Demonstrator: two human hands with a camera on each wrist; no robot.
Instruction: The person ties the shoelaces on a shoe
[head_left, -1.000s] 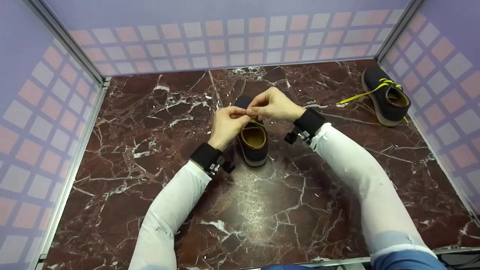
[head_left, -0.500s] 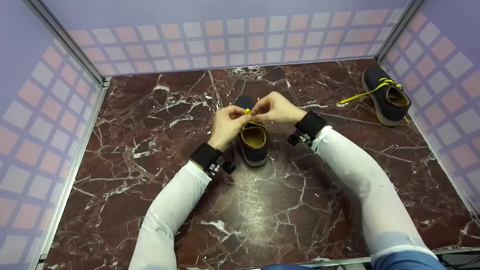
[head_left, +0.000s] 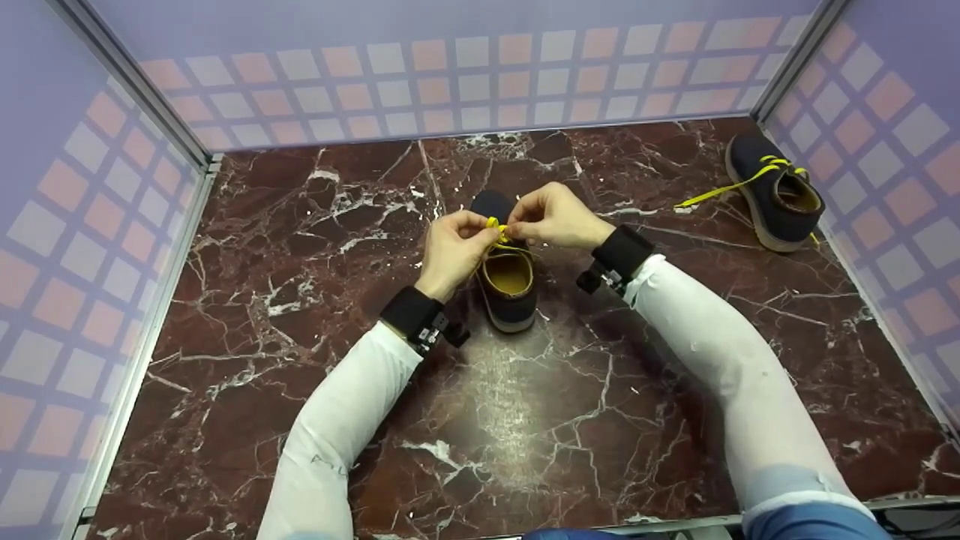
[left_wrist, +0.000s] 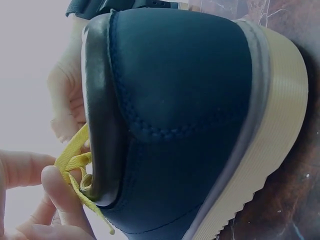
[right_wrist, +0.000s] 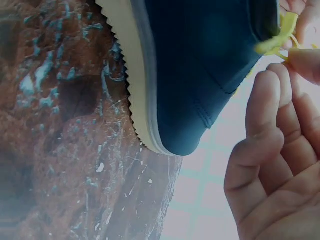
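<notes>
A dark shoe with a tan lining stands in mid-table in the head view, toe pointing away. Yellow shoelace forms loops above its tongue. My left hand pinches the lace between thumb and fingertips, on the shoe's left side. From the right, my right hand pinches the lace close to the left fingertips, its other fingers curled. In the right wrist view the thumb and fingertips meet at the lace, partly cut off by the frame edge. Both hands hide much of the shoe's front.
A second dark shoe rests at the back right, one yellow lace end trailing left over the marbled tabletop. Patterned panels enclose the back and both sides.
The right hand has drawn slightly rightward from the left fingertips. More yellow lace, including a loop, now shows between the hands. The left hand has hardly moved.
</notes>
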